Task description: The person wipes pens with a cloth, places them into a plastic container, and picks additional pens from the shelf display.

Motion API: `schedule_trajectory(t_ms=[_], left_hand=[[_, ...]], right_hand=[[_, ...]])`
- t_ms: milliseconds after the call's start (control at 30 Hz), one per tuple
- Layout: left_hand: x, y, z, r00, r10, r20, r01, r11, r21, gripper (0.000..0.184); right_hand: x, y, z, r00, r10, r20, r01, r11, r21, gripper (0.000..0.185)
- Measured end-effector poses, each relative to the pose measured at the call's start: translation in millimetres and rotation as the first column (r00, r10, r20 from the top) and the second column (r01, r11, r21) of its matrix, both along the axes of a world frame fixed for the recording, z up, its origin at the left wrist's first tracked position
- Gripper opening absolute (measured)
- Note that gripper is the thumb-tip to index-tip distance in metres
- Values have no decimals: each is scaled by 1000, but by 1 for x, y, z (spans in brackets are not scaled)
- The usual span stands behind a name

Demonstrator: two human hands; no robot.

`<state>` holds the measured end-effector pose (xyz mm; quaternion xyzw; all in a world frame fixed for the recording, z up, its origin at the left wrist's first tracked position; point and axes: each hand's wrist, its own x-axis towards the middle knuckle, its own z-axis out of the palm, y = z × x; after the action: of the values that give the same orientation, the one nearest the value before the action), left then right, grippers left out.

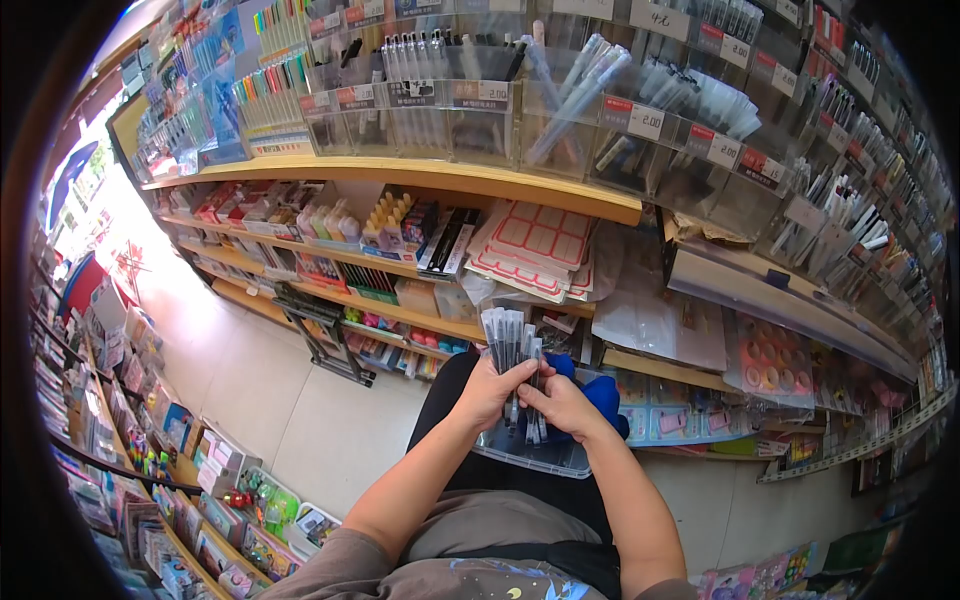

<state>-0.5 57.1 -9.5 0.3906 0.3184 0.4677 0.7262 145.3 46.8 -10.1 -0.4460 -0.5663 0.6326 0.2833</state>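
A bundle of dark, clear-capped pens (pixel 508 335) stands upright between my two hands, above my lap. My left hand (pixel 488 388) is wrapped round the bundle from the left, its thumb across the front. From the right, my right hand (pixel 562 405) closes on pens of the same bundle, its fingertips touching those of the left. Beneath the hands, a clear plastic tray (pixel 545 458) rests on my legs. Something blue (pixel 603 397) lies just right of the hands, partly hidden by them.
Clear pen holders (pixel 450 95) with price tags line the upper shelf (pixel 400 170). Red-edged label sheets (pixel 535 245) and boxed goods fill the shelves below. A black metal stand (pixel 325 335) is on the floor at left. More goods (pixel 225 460) sit at lower left.
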Motion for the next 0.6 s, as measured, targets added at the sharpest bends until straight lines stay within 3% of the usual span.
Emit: schedule_trajectory(t_ms=[33,133,333,467,600], left_hand=[[-1,-1,4,999,-33,38,35,999,-33,22],[-5,3,4,987,-131,91,132,991,-4,25],[-6,0,4,990,-83,112,88,995,-43,25],[-2,4,-6,999,10,54,-8,999,-47,22],[3,0,-9,987,158,29,-157,987,-30,20]], right_hand=[[0,1,-10,996,9,-91,-4,998,55,26],[4,0,-7,984,38,-173,-50,996,-69,20],[3,0,-11,987,24,-161,-33,998,-52,20],[1,0,-11,987,-83,-137,77,996,-43,23],[3,-1,-18,985,-155,-74,163,980,116,23]])
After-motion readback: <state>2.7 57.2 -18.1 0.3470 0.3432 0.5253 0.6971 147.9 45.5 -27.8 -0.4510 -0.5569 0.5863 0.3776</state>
